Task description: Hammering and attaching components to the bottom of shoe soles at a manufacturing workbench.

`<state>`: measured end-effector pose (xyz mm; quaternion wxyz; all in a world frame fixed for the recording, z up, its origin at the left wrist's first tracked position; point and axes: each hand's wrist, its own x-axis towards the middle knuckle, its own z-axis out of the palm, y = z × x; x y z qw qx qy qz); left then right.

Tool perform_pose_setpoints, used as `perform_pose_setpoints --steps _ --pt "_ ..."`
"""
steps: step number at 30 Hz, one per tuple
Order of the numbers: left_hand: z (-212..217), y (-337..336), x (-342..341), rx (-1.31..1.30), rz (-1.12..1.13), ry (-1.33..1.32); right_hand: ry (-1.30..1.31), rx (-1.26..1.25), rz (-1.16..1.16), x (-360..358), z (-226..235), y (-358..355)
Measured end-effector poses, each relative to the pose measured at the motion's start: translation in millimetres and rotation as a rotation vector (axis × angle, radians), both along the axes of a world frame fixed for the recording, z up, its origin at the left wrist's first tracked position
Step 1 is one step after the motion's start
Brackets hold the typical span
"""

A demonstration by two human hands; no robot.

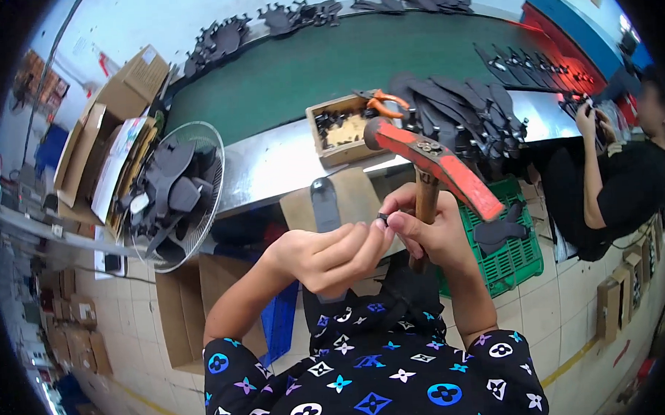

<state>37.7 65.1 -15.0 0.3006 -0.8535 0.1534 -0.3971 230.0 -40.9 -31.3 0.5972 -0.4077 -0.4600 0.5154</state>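
Left hand (331, 259) and right hand (445, 236), fingers pinching small black part (383, 218) between them, red-headed wooden-handled hammer (458, 171) in right grasp, open wooden box (351, 155) near silver metal bench's (260, 162) front edge, green conveyor belt (268, 84) behind, pale tiled floor (549, 317).

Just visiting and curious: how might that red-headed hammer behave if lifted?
The hammer is probably top-heavy, given its long, thick head on a slim handle. That handle looks wooden, so it should stay stiff.
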Motion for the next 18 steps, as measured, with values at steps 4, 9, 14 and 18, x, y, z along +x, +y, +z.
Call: perform_pose_setpoints --steps 4,9,14,18 --pt "-10.8 -1.0 -28.0 -0.243 -0.023 0.038 0.001 -0.087 0.004 -11.3 -4.6 2.0" --pt "-76.9 18.1 -31.6 -1.452 0.446 -0.355 -0.241 -0.051 -0.195 -13.6 -16.2 27.4" --pt "-129.0 50.8 -29.8 -1.533 0.510 -0.222 -0.410 -0.141 -0.123 -13.5 -41.5 63.6" --pt "-132.5 55.1 -21.8 -1.599 0.406 -0.253 -0.422 -0.056 -0.046 -24.8 -61.1 96.6"
